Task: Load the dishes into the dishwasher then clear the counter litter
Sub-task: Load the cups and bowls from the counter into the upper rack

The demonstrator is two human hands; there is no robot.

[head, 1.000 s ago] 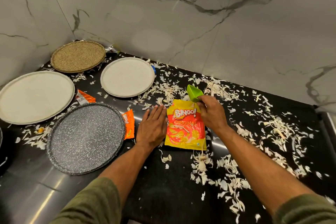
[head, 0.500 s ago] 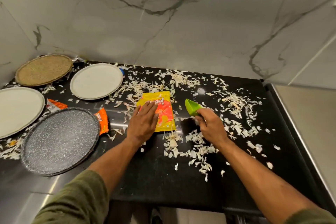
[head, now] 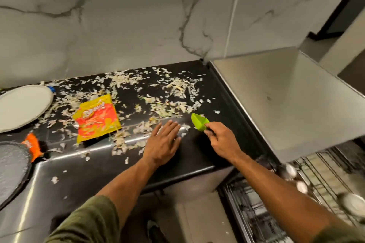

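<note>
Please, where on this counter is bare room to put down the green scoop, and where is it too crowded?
Free: the dark strip along the counter's front edge, below the left hand and right hand; also the steel surface on the right. Crowded: white shreds toward the wall and around the yellow snack bag, with plates at the left.

Two hands: the left hand [head: 162, 142] and the right hand [head: 221, 140]; one green scoop [head: 199, 122]; one yellow-and-red snack bag [head: 96, 117]; one orange wrapper [head: 31, 145]; two plates, a white plate [head: 21, 106] and a speckled grey plate [head: 11, 169]; pale shreds [head: 173, 89] strewn over the surface [head: 189, 150], too many to count.
</note>
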